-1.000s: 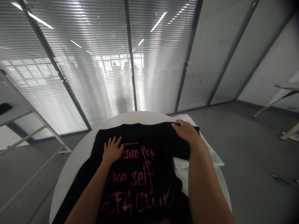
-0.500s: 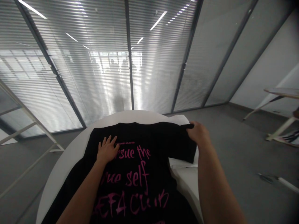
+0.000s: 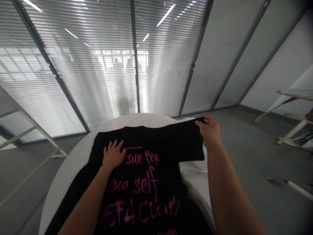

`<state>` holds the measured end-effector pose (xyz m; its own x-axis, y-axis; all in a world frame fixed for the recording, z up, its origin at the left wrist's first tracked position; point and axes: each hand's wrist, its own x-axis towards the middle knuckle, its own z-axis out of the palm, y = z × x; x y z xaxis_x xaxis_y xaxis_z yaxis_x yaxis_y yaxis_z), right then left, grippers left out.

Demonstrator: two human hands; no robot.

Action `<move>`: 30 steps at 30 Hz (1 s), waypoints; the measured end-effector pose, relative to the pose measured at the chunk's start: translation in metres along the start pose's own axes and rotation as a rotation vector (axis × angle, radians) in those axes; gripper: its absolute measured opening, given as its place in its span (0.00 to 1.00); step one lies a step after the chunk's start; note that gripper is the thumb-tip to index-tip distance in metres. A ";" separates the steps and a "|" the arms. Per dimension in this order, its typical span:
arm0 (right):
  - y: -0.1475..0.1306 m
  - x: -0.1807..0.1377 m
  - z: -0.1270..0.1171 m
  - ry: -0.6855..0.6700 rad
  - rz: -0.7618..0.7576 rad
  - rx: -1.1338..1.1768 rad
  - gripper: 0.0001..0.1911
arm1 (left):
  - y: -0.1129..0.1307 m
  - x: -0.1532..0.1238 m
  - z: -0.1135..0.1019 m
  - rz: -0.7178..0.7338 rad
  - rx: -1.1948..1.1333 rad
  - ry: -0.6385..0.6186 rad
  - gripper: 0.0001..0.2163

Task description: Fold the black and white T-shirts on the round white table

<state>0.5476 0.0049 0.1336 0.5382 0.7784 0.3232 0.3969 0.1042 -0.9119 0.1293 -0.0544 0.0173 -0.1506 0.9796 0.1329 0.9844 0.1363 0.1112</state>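
A black T-shirt [image 3: 168,143] with pink lettering lies spread over a round white table [image 3: 58,182]. My left hand [image 3: 113,155] rests flat on its upper left part, fingers spread, covering some of the letters. At the right, my right hand [image 3: 210,130] pinches the outer upper corner of the shirt's sleeve, which is stretched out sideways. Beneath that sleeve, a white sheet-like thing [image 3: 193,167] shows at the table's right side; most of it is hidden.
Glass partitions with blinds [image 3: 161,75] stand beyond the table, with blurred figures behind them. A pale metal frame [image 3: 34,124] rises at the left. At the right are a table-like piece [image 3: 293,94] and a white pole [image 3: 299,190] near the grey floor [image 3: 244,140].
My right hand has lifted and drawn the sleeve corner upward, so the sleeve lies straighter and flatter. My left hand has stayed in nearly the same place on the shirt.
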 end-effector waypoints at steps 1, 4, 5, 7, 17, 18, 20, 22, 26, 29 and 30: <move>-0.003 -0.003 0.000 -0.043 0.042 -0.025 0.24 | 0.000 0.000 0.000 0.000 0.000 0.001 0.28; -0.011 -0.008 -0.007 -0.296 0.093 -0.284 0.17 | 0.001 0.000 -0.001 0.002 -0.005 0.008 0.28; -0.012 -0.009 -0.011 -0.382 0.089 -0.372 0.15 | 0.001 0.000 0.000 0.001 -0.006 0.007 0.28; -0.014 -0.011 -0.018 -0.505 0.052 -0.471 0.14 | 0.000 0.001 0.001 0.001 -0.007 0.005 0.28; -0.029 -0.020 -0.020 -0.577 -0.035 -0.399 0.18 | 0.001 0.001 0.001 -0.005 -0.009 0.005 0.28; -0.031 -0.022 -0.018 -0.561 -0.052 -0.370 0.18 | 0.001 0.001 0.000 -0.006 -0.010 0.006 0.28; -0.036 -0.026 -0.012 -0.543 -0.089 -0.330 0.19 | 0.001 0.001 0.001 -0.001 -0.009 0.011 0.28; -0.044 -0.034 -0.005 -0.549 -0.106 -0.305 0.19 | 0.000 0.001 0.002 0.003 -0.006 0.018 0.28; -0.065 -0.060 0.020 -0.607 -0.217 -0.309 0.19 | -0.001 0.001 0.003 0.002 -0.002 0.016 0.28; -0.074 -0.089 0.045 -0.707 -0.307 -0.364 0.25 | -0.001 0.002 0.003 0.000 0.002 0.016 0.28; -0.074 -0.100 0.053 -0.799 -0.331 -0.383 0.29 | -0.001 0.002 0.003 -0.001 0.003 0.015 0.28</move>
<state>0.4253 -0.0477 0.1560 -0.2574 0.9542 0.1522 0.7319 0.2954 -0.6141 0.1287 -0.0526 0.0146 -0.1526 0.9773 0.1471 0.9846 0.1375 0.1080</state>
